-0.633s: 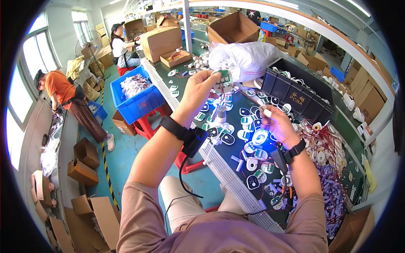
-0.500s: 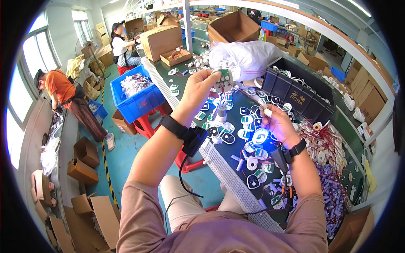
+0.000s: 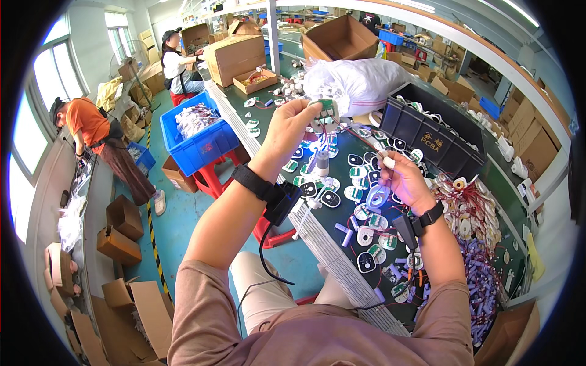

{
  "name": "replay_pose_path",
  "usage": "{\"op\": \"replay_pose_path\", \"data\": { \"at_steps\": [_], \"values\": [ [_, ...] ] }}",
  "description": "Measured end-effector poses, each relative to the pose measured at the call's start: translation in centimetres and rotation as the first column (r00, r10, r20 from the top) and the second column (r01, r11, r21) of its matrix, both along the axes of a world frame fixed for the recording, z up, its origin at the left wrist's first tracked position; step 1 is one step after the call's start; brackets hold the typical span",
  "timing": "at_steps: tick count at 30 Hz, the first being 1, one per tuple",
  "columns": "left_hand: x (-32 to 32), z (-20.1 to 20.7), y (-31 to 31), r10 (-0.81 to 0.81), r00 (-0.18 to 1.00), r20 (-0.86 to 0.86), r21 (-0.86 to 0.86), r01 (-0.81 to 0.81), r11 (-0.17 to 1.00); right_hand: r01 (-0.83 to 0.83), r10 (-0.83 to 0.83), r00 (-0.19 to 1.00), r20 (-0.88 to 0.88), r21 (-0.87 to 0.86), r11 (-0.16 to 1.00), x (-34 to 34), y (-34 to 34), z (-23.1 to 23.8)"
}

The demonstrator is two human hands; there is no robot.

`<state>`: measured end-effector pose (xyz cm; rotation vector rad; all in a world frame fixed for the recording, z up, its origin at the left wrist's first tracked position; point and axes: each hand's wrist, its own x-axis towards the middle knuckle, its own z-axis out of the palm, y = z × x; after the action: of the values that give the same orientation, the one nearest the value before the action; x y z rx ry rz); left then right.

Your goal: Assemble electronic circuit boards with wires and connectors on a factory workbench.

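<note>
One green PCB (image 3: 328,110) pinched in L hand (image 3: 289,125); can't tell R hand (image 3: 408,182) grip; red wires (image 3: 351,131) may tear if tugged.

Circuit boards (image 3: 387,242) lie on the table (image 3: 264,117), left of the heaped cylinders (image 3: 480,277).

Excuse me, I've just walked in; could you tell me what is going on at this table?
A person sits at a green table strewn with small circuit boards and other parts. Their left hand holds up a green circuit board with wires hanging from it. Their right hand is raised too, near a pale ring-shaped part; what its fingertips pinch is too small to tell. A black crate of parts stands on the table beyond that hand.
</note>
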<state>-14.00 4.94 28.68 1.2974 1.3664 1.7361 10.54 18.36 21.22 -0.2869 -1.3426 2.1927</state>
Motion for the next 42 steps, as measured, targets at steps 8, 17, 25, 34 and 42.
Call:
{"op": "replay_pose_path", "data": {
  "at_steps": [8, 17, 25, 34, 42],
  "values": [
    [-0.2, -0.2, -0.1, 0.003, 1.0, 0.01, -0.002, -0.003, 1.0, -0.004, 0.004, 1.0, 0.001, 0.008, 1.0, -0.1, 0.1, -0.2],
    [-0.2, 0.0, -0.3, -0.003, 1.0, -0.02, -0.006, 0.003, 1.0, -0.003, 0.003, 1.0, 0.003, 0.006, 1.0, -0.1, 0.2, -0.2],
    [0.0, 0.0, -0.8, -0.005, 1.0, 0.004, -0.002, 0.005, 1.0, -0.013, 0.013, 1.0, -0.002, 0.003, 1.0, 0.0, 0.0, -0.3],
    [-0.3, -0.2, -0.4, -0.031, 0.999, 0.023, 0.031, 0.03, 0.999, 0.004, -0.004, 1.0, 0.019, 0.029, 1.0, 0.0, -0.1, -0.2],
    [0.1, 0.4, -1.0, -0.012, 1.0, 0.023, 0.01, 0.012, 1.0, -0.003, 0.002, 1.0, 0.022, 0.068, 0.998, 0.1, 0.2, -0.2]
  ]
}}
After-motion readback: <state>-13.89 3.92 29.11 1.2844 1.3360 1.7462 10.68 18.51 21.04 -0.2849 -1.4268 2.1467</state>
